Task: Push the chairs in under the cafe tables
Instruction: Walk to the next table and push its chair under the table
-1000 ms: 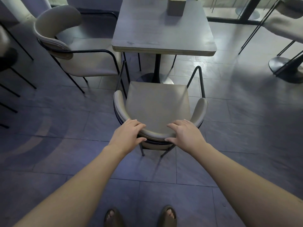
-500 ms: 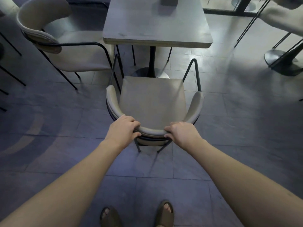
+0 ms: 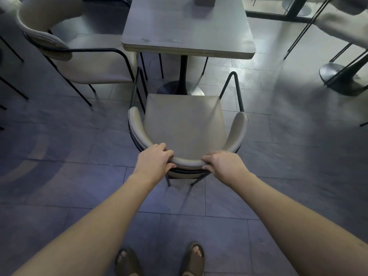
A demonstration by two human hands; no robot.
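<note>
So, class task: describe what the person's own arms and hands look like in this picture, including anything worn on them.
Both forearms are bare right to the picture's lower edge: no sleeves show. The left hand and right hand carry no gloves, and no rings, watch or bracelets can be seen on the hands or wrists. Fingernails look short and plain. Lower down, the feet wear dark open-toed sandals.

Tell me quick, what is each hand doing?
Left hand: closed on the curved backrest of the beige cushioned chair.
Right hand: closed on the same backrest.
</note>
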